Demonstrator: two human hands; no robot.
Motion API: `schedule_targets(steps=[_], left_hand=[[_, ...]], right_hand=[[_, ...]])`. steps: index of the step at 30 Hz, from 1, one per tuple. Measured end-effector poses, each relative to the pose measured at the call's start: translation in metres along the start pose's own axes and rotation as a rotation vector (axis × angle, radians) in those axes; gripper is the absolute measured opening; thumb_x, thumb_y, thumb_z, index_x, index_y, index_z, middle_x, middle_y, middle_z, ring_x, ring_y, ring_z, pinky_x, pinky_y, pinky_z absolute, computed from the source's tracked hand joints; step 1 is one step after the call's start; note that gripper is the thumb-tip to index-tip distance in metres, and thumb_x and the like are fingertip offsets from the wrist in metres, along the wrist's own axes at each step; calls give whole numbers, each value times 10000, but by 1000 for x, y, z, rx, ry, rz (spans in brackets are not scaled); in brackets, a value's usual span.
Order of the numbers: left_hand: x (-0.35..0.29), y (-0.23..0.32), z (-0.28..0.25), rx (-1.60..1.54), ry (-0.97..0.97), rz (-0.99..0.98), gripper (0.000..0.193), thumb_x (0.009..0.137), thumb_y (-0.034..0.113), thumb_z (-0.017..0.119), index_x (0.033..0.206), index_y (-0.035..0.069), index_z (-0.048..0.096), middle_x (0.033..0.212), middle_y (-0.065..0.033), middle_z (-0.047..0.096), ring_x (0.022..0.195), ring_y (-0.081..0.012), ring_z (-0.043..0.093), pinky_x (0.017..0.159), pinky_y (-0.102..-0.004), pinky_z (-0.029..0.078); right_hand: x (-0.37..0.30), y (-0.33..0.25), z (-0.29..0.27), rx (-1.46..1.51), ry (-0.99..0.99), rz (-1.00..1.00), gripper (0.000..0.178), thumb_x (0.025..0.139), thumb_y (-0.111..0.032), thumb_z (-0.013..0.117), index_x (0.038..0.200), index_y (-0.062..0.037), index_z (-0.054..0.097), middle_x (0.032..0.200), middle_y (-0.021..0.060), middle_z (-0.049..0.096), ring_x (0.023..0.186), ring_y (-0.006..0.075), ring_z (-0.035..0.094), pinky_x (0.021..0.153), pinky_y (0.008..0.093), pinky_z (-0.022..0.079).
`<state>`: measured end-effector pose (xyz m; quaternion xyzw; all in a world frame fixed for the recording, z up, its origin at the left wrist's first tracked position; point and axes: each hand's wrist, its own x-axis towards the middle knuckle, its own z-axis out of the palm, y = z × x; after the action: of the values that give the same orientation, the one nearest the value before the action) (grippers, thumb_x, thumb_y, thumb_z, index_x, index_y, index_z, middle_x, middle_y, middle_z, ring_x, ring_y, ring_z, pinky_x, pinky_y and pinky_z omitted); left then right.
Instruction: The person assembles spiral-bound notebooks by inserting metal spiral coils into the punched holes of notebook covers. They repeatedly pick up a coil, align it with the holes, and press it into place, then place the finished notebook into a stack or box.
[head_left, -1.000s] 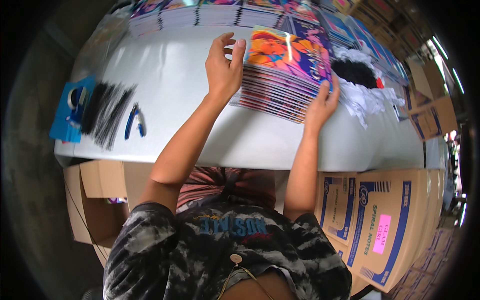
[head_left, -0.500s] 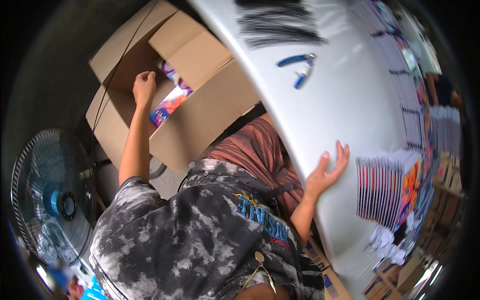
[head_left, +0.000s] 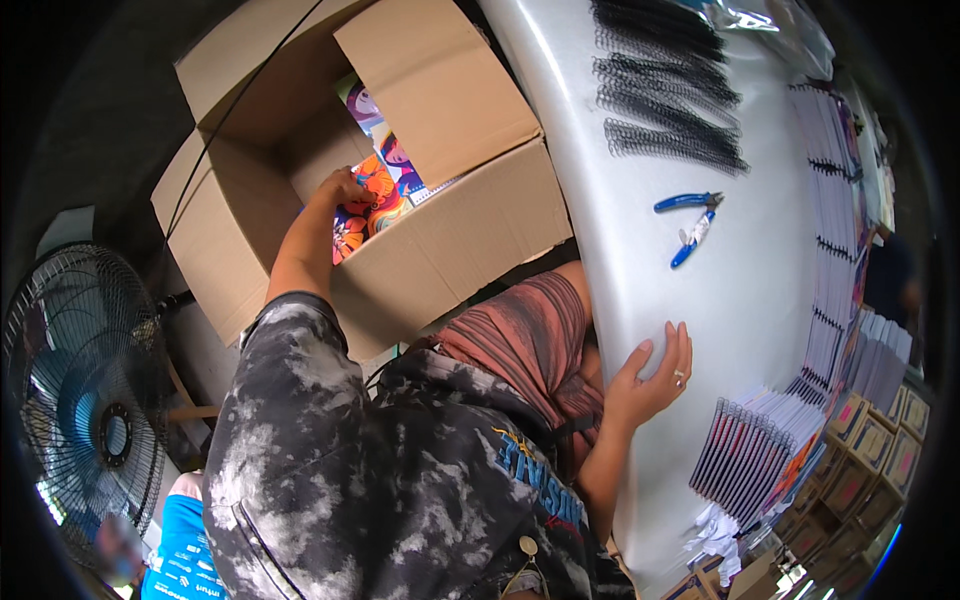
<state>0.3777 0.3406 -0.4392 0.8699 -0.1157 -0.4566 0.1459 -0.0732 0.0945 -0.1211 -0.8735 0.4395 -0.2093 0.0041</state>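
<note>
Our bare left hand [head_left: 343, 188] reaches into a cardboard box [head_left: 455, 238], over glossy, colourful printed covers [head_left: 386, 205]; we cannot tell whether it grips one. Our right hand [head_left: 650, 388] is empty, fingers extended, thumb apart, at the white table [head_left: 622, 235]. The covers look light, flexible and slippery, probably best held by their edges. Beside our right forearm, blue lettering [head_left: 538, 475] marks our shirt [head_left: 340, 450].
</note>
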Motion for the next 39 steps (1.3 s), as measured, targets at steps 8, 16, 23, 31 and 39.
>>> schedule_targets(steps=[8,16,23,31,39], left_hand=[[21,-43,17,-66,-5,-32,630,569,255,849,1050,-46,577,879,-119,671,792,-189,654,753,-301,515],[-57,26,-4,236,17,-137,883,440,605,792,1030,-30,626,1008,-177,636,944,-258,613,846,-390,470],[-38,-45,-3,-339,-98,59,721,495,294,863,1089,-8,587,1037,-152,626,979,-243,590,866,-324,451],[-154,64,-27,295,394,-70,713,584,478,758,1083,12,551,1107,-186,576,1034,-333,557,864,-409,446],[-330,141,-82,150,942,30,516,642,393,740,907,-21,583,877,-153,634,811,-268,614,751,-348,464]], right_hand=[[-3,13,-15,5,-9,-40,308,828,-140,503,1104,-13,554,1208,144,527,1138,352,455,932,462,346],[-4,16,-12,13,-14,-58,313,819,-135,511,1098,0,553,1194,153,531,1112,365,467,927,463,352],[-3,15,-10,-5,18,-63,292,816,-151,520,1077,-29,569,1178,131,539,1092,340,479,914,445,356],[-1,7,-3,-42,17,-2,282,816,-185,529,1067,-67,583,1183,80,543,1113,300,472,908,419,356],[8,6,-76,1287,-313,-310,271,774,-52,599,1041,-7,582,1103,153,558,993,245,543,845,332,422]])
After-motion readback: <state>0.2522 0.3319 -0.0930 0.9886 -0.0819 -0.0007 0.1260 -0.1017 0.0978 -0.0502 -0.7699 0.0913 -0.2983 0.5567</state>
